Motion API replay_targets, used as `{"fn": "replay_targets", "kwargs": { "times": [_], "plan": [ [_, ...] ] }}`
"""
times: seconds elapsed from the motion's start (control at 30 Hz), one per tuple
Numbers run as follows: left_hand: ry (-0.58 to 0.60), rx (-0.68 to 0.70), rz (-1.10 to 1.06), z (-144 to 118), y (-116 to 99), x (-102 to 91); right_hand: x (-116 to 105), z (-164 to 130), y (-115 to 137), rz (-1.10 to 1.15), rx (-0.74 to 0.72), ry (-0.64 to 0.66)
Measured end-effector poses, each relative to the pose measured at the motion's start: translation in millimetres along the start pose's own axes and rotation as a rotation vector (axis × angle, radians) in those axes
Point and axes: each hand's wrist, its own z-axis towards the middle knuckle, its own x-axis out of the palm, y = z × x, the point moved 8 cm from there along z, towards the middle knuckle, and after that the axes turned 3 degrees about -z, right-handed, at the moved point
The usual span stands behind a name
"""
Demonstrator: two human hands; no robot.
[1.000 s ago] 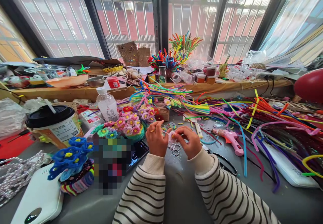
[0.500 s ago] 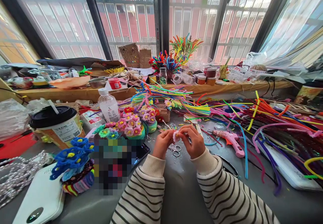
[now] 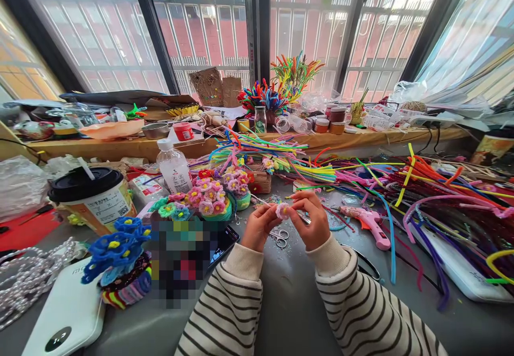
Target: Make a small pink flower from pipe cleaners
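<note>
Between my two hands, above the grey table, is a small pink pipe-cleaner flower [image 3: 282, 211] with a yellowish centre. My left hand [image 3: 258, 228] pinches its left side between thumb and fingers. On the other side, my right hand [image 3: 312, 221] has its thumb and fingertips on the petals. A slim metal tool [image 3: 304, 218] shows by the right hand's fingers; I cannot tell whether it is held. Just below the flower, small scissors [image 3: 280, 237] lie on the table. Left of my hands stands a bunch of pink pipe-cleaner flowers [image 3: 209, 195] in a green pot.
A pink glue gun [image 3: 373, 225] and loose pipe cleaners [image 3: 433, 206] lie to the right. At the left are a lidded drink cup [image 3: 94, 198], blue pipe-cleaner flowers [image 3: 116, 246], a plastic bottle [image 3: 174, 168] and a dark phone [image 3: 225, 243]. Jars line the sill behind.
The pink flower has turned, so its face with the yellowish centre now shows toward me. My right hand's fingers have opened out a little and shifted slightly right.
</note>
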Motion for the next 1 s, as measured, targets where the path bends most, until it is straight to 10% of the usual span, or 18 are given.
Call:
{"fn": "replay_targets", "kwargs": {
  "times": [0.57, 0.7, 1.0],
  "plan": [
    [-0.055, 0.181, 0.031, -1, -15, -4.4, -7, -3, -33, 0.134, 0.261, 0.002],
    [-0.061, 0.228, 0.035, 0, -19, -6.0, -13, -17, -60, 0.041, 0.363, 0.192],
    [0.057, 0.372, 0.637, -10, -24, 18.4, 0, -6, -61, 0.007, 0.352, 0.114]
  ]
}}
